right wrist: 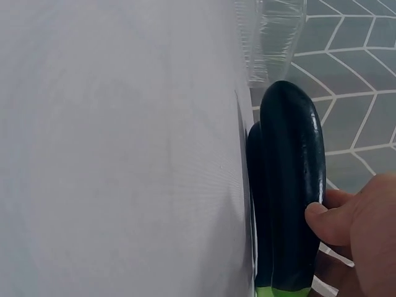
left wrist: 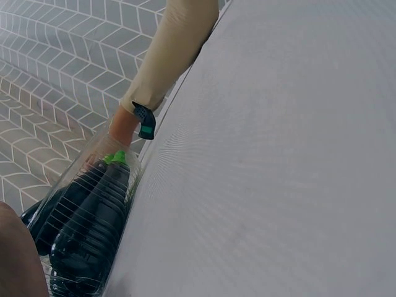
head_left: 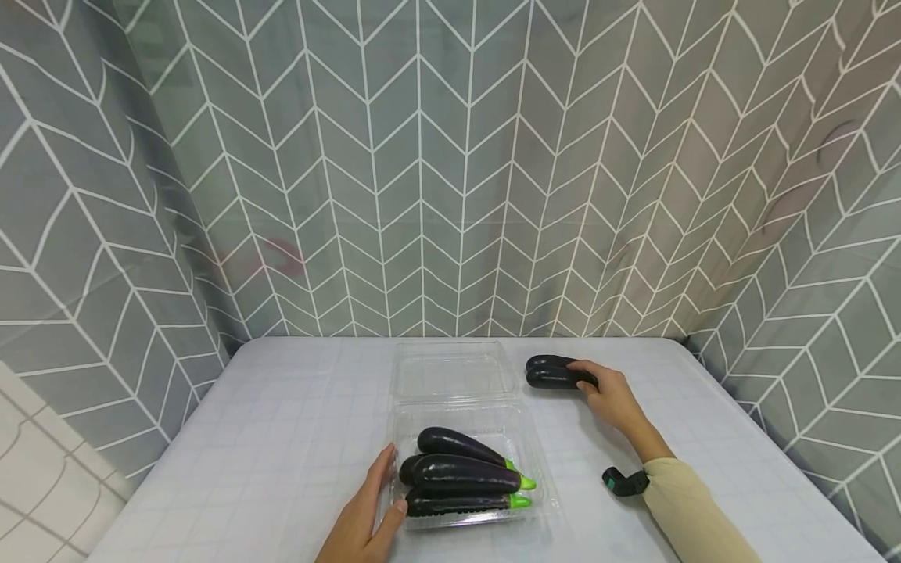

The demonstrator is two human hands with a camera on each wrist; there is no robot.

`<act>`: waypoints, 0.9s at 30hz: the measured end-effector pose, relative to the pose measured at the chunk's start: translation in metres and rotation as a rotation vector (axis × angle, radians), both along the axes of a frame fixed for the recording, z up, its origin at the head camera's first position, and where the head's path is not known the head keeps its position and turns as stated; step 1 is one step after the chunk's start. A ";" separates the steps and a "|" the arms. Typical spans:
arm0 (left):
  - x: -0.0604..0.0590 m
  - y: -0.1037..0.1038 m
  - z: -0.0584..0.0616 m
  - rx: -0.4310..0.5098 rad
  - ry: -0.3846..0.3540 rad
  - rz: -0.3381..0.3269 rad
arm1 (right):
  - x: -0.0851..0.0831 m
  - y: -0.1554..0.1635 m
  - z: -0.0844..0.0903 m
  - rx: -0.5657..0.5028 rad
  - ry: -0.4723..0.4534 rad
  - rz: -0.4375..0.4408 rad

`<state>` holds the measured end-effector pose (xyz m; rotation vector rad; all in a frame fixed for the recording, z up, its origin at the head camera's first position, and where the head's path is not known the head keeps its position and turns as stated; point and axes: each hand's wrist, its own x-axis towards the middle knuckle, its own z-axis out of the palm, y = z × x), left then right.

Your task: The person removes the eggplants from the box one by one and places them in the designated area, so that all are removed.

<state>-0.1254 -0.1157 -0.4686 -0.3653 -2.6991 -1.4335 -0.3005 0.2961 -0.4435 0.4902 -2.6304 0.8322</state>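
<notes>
In the head view a clear plastic clamshell container [head_left: 493, 426] lies at the middle of the table with several dark eggplants [head_left: 464, 474] in it, green stem ends pointing right. My left hand [head_left: 367, 508] rests along the container's left side, thumb at the near left corner and fingers extended along the wall. Over to the right, two more eggplants [head_left: 551, 377] lie side by side on the table. My right hand [head_left: 607, 391] grips the nearer one at its right end. The right wrist view shows the thumb [right wrist: 331, 224] pressed on that eggplant [right wrist: 291, 185], its green end low in view.
The container's lid [head_left: 454, 377] lies folded back flat behind it. A white cloth covers the table [head_left: 281, 446]. Patterned curtains [head_left: 436, 172] hang close behind and at both sides. A black wrist strap [head_left: 625, 482] sits at my right sleeve.
</notes>
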 end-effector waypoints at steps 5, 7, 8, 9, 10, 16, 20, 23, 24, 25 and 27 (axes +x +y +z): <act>-0.001 0.001 0.000 -0.004 0.009 0.003 | 0.000 0.002 -0.003 0.001 -0.010 -0.012; -0.001 0.000 -0.001 0.004 0.010 -0.002 | -0.001 0.003 -0.005 0.001 -0.012 -0.018; -0.001 0.000 -0.001 0.006 0.011 -0.002 | -0.001 0.003 -0.005 0.002 -0.012 -0.019; -0.001 0.000 -0.001 0.010 0.011 -0.001 | -0.001 0.003 -0.006 0.004 -0.011 -0.020; -0.001 0.001 -0.001 0.008 0.012 -0.002 | -0.001 0.004 -0.007 0.007 -0.010 -0.020; 0.000 0.001 0.000 0.007 0.001 -0.001 | -0.003 0.006 -0.010 0.019 -0.004 -0.022; 0.000 0.001 0.002 -0.002 0.001 -0.005 | -0.004 0.006 -0.011 0.019 0.006 -0.020; 0.001 0.001 0.003 -0.003 -0.009 -0.004 | -0.004 0.006 -0.012 0.013 0.015 -0.015; 0.001 0.001 0.003 -0.001 -0.014 -0.003 | -0.004 0.006 -0.011 0.009 0.018 -0.014; 0.001 0.001 0.003 0.000 -0.018 -0.003 | -0.004 0.006 -0.011 0.007 0.020 -0.013; 0.000 0.000 0.002 0.001 -0.027 -0.006 | -0.003 0.006 -0.011 0.000 0.021 -0.011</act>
